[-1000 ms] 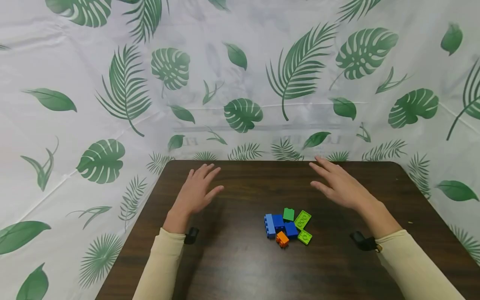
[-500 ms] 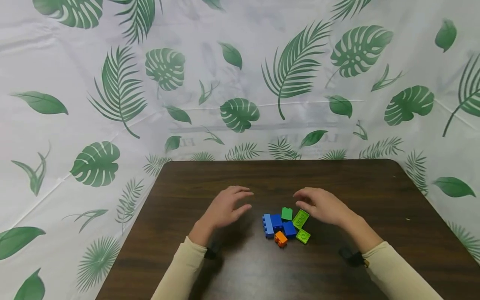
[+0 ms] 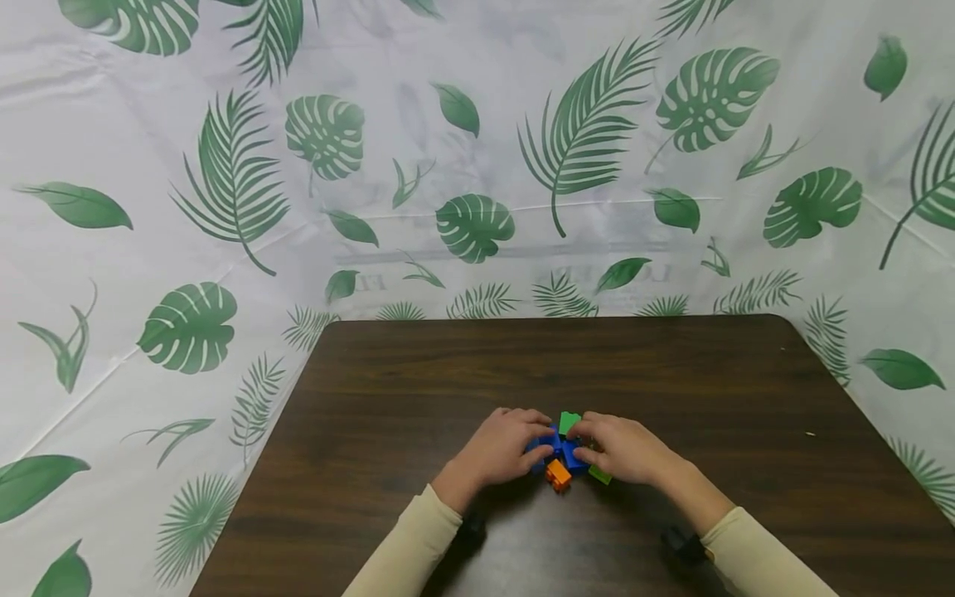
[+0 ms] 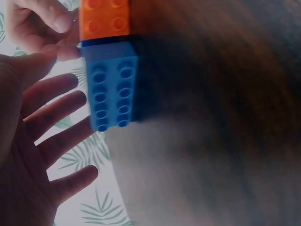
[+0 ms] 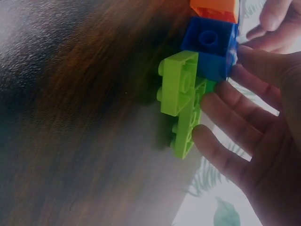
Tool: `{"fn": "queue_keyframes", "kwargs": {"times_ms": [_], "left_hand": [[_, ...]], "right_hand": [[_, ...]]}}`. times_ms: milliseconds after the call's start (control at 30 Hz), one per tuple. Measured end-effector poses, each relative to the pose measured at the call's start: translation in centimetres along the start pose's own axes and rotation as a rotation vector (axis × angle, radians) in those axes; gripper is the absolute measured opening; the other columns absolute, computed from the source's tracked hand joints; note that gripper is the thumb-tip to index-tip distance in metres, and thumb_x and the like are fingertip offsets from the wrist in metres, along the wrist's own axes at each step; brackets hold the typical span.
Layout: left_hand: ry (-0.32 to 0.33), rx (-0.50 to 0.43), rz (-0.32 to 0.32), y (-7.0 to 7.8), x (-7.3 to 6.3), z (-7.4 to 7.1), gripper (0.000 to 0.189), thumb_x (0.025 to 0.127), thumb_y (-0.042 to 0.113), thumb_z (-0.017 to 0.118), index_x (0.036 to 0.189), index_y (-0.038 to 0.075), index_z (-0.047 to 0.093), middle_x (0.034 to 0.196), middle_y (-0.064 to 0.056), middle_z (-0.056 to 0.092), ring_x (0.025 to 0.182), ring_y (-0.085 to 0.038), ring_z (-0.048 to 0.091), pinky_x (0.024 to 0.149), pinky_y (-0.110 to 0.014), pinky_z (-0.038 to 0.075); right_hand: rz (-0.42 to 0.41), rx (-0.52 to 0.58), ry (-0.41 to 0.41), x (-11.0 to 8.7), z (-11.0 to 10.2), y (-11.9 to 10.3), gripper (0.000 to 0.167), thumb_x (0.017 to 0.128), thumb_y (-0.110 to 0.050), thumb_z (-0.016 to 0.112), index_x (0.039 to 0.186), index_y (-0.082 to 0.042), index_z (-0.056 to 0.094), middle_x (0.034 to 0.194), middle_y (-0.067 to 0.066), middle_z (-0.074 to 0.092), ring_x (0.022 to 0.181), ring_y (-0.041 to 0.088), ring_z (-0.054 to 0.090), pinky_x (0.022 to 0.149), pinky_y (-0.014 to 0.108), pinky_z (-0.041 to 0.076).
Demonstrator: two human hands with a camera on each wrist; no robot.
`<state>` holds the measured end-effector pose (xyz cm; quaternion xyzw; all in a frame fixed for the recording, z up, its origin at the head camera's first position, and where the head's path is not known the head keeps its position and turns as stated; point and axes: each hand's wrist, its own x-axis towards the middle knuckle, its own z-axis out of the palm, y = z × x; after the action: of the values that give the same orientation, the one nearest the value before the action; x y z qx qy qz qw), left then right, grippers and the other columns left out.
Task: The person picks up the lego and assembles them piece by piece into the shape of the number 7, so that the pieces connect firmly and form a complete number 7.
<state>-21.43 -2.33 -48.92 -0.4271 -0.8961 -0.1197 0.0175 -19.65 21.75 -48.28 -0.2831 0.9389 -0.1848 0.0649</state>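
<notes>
A small cluster of toy building bricks lies at the middle of the table. My left hand (image 3: 501, 448) reaches over its left side, fingers spread beside a light blue brick (image 4: 110, 89). From the other side my right hand (image 3: 630, 448) has its fingertips at a dark blue brick (image 5: 211, 66) and close over two lime bricks, a shorter one (image 5: 171, 89) and a longer one (image 5: 184, 136). In front lies an orange brick (image 3: 558, 475); a green brick (image 3: 569, 422) shows at the back between the hands. The hands partly cover the blue and lime bricks in the head view.
The dark wooden table (image 3: 418, 365) has rounded far corners. Behind it hangs a white sheet (image 3: 418, 75) printed with green leaves. A dark wrist device (image 3: 682, 543) sits below the right wrist, and another dark device (image 3: 472, 531) below the left.
Both hands have come down and inward from apart above the table to the brick cluster, their fingers now over it. The bricks lie much as before.
</notes>
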Motion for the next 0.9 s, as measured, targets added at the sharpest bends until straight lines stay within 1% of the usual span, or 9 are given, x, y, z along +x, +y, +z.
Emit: {"fn": "queue_keyframes", "kwargs": {"times_ms": [200,367,500,667,800,900], "left_hand": [[0.040,0.001,-0.025,-0.4,-0.1,1.0,0.035,0.100,0.040,0.055,0.127,0.021,0.068,0.131,0.005,0.061,0.116,-0.010,0.059,0.096,-0.041,0.047],[0.092,0.004,-0.047,-1.1,0.4,1.3,0.033,0.099,0.039,0.058,0.124,0.020,0.070,0.127,0.006,0.064,0.109,-0.009,0.063,0.092,-0.038,0.051],[0.131,0.020,-0.089,-1.5,0.7,1.5,0.035,0.097,0.042,0.061,0.122,0.020,0.071,0.124,0.007,0.066,0.106,-0.009,0.065,0.089,-0.035,0.052],[0.164,-0.013,-0.187,-1.7,1.1,1.6,0.039,0.089,0.049,0.069,0.117,0.022,0.073,0.116,0.008,0.069,0.097,-0.010,0.067,0.081,-0.030,0.055],[0.158,-0.041,-0.290,-1.4,1.5,1.6,0.041,0.083,0.054,0.074,0.112,0.025,0.075,0.108,0.008,0.072,0.089,-0.012,0.067,0.073,-0.030,0.055],[0.154,-0.067,-0.359,-1.2,1.9,1.6,0.039,0.081,0.054,0.075,0.108,0.026,0.076,0.102,0.007,0.073,0.086,-0.013,0.067,0.070,-0.030,0.054]], "right_hand": [[0.001,-0.006,-0.004,0.0,0.1,-0.2,0.025,0.094,-0.033,0.067,0.115,-0.019,0.068,0.090,-0.010,0.053,0.068,0.004,0.048,0.060,0.025,0.043],[0.021,-0.023,0.022,0.0,0.3,-0.2,0.031,0.094,-0.036,0.067,0.118,-0.018,0.067,0.094,-0.007,0.057,0.068,0.003,0.049,0.060,0.025,0.044],[0.027,-0.062,0.037,0.2,0.5,-0.1,0.034,0.093,-0.038,0.068,0.120,-0.018,0.067,0.096,-0.008,0.060,0.070,0.002,0.051,0.061,0.026,0.047],[0.027,-0.077,0.054,0.4,0.7,-0.1,0.030,0.091,-0.039,0.070,0.115,-0.019,0.068,0.096,-0.008,0.061,0.071,0.003,0.054,0.063,0.027,0.049],[0.031,-0.055,0.058,0.3,0.8,-0.3,0.027,0.090,-0.040,0.071,0.109,-0.021,0.068,0.093,-0.008,0.060,0.069,0.003,0.052,0.060,0.025,0.046],[0.044,-0.047,0.056,0.3,0.8,-0.3,0.027,0.089,-0.043,0.071,0.106,-0.023,0.068,0.091,-0.009,0.059,0.068,0.003,0.051,0.059,0.025,0.045]]}}
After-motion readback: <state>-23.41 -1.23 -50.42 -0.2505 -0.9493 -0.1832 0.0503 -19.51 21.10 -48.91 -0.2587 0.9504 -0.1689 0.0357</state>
